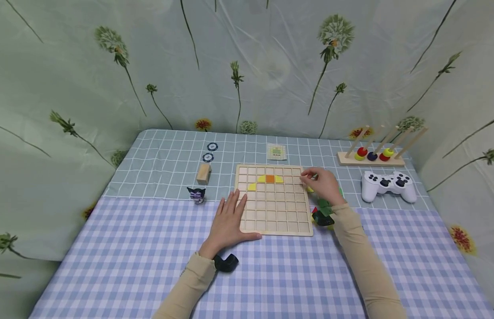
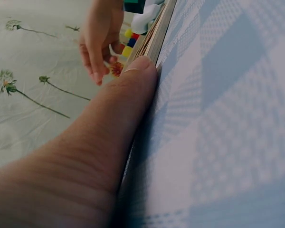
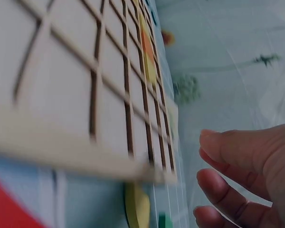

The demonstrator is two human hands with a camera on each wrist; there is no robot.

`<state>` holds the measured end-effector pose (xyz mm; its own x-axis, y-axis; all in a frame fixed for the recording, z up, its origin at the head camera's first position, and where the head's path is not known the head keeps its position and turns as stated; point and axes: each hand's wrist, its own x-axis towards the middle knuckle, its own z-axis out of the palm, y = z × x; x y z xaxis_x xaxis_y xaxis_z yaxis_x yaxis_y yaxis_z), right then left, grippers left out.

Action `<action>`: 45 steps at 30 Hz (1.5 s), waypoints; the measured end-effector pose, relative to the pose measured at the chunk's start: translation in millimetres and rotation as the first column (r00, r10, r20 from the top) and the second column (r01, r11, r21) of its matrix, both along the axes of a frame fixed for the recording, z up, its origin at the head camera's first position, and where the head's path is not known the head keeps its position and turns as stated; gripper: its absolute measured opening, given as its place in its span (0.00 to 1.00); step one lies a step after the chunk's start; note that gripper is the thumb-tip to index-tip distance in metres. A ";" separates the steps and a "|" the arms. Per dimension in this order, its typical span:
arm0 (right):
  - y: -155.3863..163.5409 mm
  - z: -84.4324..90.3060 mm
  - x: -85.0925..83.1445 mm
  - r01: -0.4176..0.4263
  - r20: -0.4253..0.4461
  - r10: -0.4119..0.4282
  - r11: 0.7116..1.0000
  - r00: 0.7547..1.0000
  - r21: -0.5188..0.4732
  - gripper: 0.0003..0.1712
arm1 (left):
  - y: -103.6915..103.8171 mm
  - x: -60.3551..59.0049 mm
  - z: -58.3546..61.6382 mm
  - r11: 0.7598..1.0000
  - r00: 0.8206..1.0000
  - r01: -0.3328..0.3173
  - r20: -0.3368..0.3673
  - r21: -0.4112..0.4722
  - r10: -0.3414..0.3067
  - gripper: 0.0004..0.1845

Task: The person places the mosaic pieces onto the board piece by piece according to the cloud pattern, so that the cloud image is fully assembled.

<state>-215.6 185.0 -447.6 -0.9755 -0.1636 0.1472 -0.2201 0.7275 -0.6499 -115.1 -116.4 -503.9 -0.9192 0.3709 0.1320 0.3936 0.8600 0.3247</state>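
While our left hand (image 1: pixel 228 217) is lying flat, steadying the grid board (image 1: pixel 275 219) at its left edge, our right hand (image 1: pixel 324 184) is hovering loosely curled, seemingly empty, at the right edge; we are judging a loose piece (image 1: pixel 322 217) needs picking next

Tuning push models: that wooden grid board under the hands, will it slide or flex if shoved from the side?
The wooden grid board looks rigid: thin flat wood with raised dividers, so flex seems unlikely. It lies flat on the checked tablecloth, so it would probably slide, perhaps dragging the cloth. The left hand rests against its left edge, seemingly bracing it. The coloured tiles sit in cells and should stay put.
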 end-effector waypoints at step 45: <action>-2.3 -5.0 1.3 0.050 0.025 -0.049 0.996 0.998 -0.067 0.10 | 0.2 1.6 2.4 1.000 1.000 0.002 0.007 0.008 -0.002 0.65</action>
